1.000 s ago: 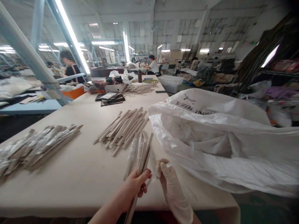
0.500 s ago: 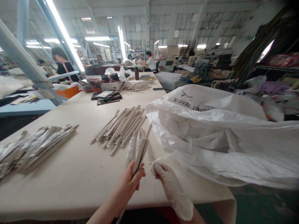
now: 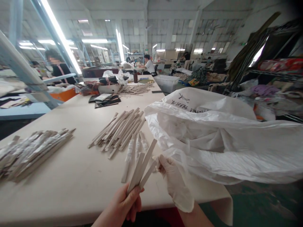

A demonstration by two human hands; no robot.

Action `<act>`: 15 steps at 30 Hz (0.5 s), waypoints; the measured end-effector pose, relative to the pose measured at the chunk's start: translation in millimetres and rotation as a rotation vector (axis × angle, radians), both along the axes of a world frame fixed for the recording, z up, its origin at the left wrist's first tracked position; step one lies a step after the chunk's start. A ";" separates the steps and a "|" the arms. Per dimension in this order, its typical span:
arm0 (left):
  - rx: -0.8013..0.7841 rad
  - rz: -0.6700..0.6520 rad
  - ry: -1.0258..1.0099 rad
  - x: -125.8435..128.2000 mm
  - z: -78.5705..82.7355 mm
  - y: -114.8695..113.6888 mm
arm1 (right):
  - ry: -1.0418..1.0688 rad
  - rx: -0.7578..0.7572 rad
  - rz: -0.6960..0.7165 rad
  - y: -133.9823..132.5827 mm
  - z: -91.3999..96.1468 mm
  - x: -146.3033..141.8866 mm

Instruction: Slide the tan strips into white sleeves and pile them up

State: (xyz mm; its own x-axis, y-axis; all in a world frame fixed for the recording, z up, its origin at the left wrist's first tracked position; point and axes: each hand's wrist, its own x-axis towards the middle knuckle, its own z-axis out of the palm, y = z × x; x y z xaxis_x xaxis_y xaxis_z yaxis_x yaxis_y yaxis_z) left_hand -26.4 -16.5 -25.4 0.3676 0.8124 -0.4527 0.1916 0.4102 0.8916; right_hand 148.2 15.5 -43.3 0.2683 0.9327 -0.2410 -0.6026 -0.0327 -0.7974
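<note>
My bare left hand (image 3: 129, 201) is closed around several flat beige strips (image 3: 142, 167), which fan apart at their upper ends. My right hand (image 3: 174, 179), in a pale glove, pinches the tip of the rightmost strip in that bunch. Just beyond the hands lie a few beige strips with white wrapping (image 3: 129, 151) around their middles. Farther off is a loose pile of plain beige strips (image 3: 120, 126). Wrapped strips (image 3: 40, 151) are heaped at the table's left.
A big white plastic sack (image 3: 213, 135) with handwriting spreads over the right side of the table (image 3: 90, 179). Dark flat pieces (image 3: 107, 101), a bottle (image 3: 135, 76) and more strips stand farther back. A blue metal post (image 3: 26, 69) rises at the left. Other people sit or stand beyond.
The strips in my left hand have spread from a tight bunch into a fan. My right hand has come up to the end of one strip. The view has shifted slightly.
</note>
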 end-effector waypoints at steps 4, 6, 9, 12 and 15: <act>-0.036 -0.015 0.007 2.6 -3.0 5.5 | -0.186 0.000 0.089 -8.9 3.7 -4.1; -0.042 -0.019 -0.003 3.3 1.0 8.0 | -0.220 0.005 0.259 -13.1 2.9 -8.4; -0.062 -0.034 -0.010 -0.3 4.2 10.8 | -0.236 0.004 0.364 -15.5 -0.9 -12.7; -0.058 -0.064 0.040 -8.7 -0.5 12.4 | -0.238 -0.007 0.202 -16.0 -5.0 -18.3; 0.009 0.029 0.077 -17.2 -4.9 13.6 | -0.131 0.065 0.311 -19.7 -7.9 -31.2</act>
